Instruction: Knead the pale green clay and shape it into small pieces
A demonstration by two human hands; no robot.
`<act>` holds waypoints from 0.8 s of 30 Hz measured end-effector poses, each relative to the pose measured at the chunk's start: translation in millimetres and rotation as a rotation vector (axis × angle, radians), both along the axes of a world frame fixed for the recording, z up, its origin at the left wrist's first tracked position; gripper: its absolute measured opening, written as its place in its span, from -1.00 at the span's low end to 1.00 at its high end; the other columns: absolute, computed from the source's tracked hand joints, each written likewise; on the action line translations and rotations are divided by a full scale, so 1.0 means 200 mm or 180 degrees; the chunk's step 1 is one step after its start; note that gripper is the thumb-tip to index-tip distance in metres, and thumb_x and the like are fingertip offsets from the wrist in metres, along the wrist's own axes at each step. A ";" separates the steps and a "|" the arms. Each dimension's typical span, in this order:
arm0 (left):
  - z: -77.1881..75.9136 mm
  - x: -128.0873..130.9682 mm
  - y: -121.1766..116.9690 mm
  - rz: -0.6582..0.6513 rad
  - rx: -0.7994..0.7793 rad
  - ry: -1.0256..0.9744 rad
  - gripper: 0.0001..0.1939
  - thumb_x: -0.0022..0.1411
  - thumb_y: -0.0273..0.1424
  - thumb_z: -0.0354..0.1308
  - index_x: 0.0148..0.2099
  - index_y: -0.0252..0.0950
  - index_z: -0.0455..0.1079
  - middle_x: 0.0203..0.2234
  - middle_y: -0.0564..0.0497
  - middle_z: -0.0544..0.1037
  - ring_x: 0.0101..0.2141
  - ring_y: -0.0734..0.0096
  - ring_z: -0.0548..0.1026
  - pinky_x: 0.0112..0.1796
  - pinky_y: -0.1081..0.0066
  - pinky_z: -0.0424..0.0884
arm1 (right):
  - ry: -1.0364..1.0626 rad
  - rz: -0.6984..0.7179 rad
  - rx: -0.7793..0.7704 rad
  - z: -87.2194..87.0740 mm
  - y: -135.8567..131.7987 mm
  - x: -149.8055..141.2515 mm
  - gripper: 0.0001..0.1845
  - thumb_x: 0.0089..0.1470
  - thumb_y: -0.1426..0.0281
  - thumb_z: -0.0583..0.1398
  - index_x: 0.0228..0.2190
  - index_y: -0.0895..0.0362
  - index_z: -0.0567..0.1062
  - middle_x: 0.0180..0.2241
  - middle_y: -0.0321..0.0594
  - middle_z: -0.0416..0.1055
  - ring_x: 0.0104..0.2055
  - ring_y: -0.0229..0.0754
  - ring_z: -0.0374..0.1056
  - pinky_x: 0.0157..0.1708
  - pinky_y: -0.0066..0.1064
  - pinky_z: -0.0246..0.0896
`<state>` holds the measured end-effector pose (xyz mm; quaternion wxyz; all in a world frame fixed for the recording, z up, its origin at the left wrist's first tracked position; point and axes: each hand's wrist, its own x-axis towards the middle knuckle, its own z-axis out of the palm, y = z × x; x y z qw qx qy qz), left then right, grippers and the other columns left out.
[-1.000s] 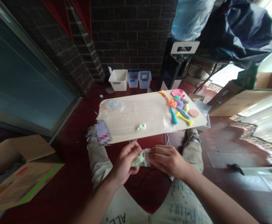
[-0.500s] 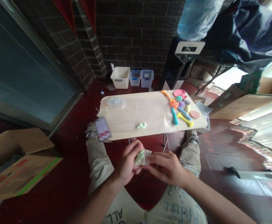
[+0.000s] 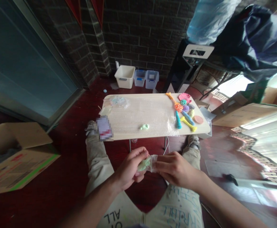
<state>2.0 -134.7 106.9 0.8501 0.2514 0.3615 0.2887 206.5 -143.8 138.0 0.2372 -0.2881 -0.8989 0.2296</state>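
Observation:
Above my lap, my left hand is closed around a pale green lump that looks like modelling clay. Clear plastic wrapping covers the lump's right end. The fingers of my right hand are pressed together on that plastic; their tips are partly hidden by it. A smaller pale green piece lies on the bubble wrap spread over the table, beyond both hands.
Coloured clay-like shapes, including a yellow bone shape and a pink disc, cluster at the table's right end. Crumpled clear bags and a blurred packet lie at left. An open cardboard box stands on the floor.
Both hands have shifted slightly right and down in the view, keeping hold of the clay and its wrapping. The camera has moved a little; the table items stay put.

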 end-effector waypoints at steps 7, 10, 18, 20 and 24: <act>0.02 -0.01 -0.03 0.0277 0.1076 0.0499 -0.65 0.44 -0.04 0.07 -0.21 -0.22 0.32 -0.59 0.19 0.21 -0.67 0.60 0.08 -0.68 0.58 0.00 | 0.0588 -0.0648 -0.1526 0.01 -0.07 0.00 -0.66 0.31 0.39 0.17 0.06 0.19 0.57 -0.52 -0.22 0.48 -0.57 -0.28 0.33 -0.58 -0.46 0.23; 0.05 -0.02 -0.04 0.0360 0.1712 0.1090 -0.63 0.47 -0.04 0.02 -0.16 -0.23 0.39 -0.48 0.07 0.36 -0.52 0.47 0.29 -0.54 0.51 0.20 | 0.1499 -0.0936 -0.3254 -0.04 -0.12 -0.01 -0.48 0.31 0.24 0.19 0.20 0.23 0.44 -0.61 -0.31 0.45 -0.69 -0.31 0.30 -0.70 -0.53 0.24; 0.04 -0.03 -0.04 0.0402 0.2788 0.1481 -0.72 0.54 -0.20 -0.07 -0.14 -0.23 0.35 -0.23 -0.04 0.47 -0.25 0.33 0.43 -0.20 0.38 0.33 | 0.2861 -0.0856 -0.4481 -0.08 -0.14 -0.04 -0.45 0.17 0.28 0.29 0.15 0.21 0.48 -0.69 -0.37 0.44 -0.79 -0.37 0.20 -0.80 -0.64 0.11; 0.03 -0.03 -0.04 0.0417 0.2700 0.1454 -0.72 0.54 -0.19 -0.07 -0.12 -0.23 0.35 -0.23 -0.03 0.47 -0.25 0.32 0.44 -0.17 0.37 0.34 | 0.2829 -0.0953 -0.4200 -0.10 -0.16 -0.05 -0.46 0.20 0.25 0.31 0.16 0.18 0.48 -0.67 -0.38 0.45 -0.78 -0.39 0.20 -0.79 -0.66 0.10; 0.02 -0.02 -0.04 0.0503 0.2532 0.1409 -0.72 0.53 -0.18 -0.04 -0.11 -0.24 0.37 -0.22 -0.05 0.50 -0.22 0.29 0.47 -0.14 0.35 0.37 | 0.2689 -0.1077 -0.3589 -0.12 -0.19 -0.05 -0.39 0.23 0.22 0.33 0.24 0.12 0.40 -0.60 -0.38 0.46 -0.73 -0.42 0.22 -0.74 -0.66 0.14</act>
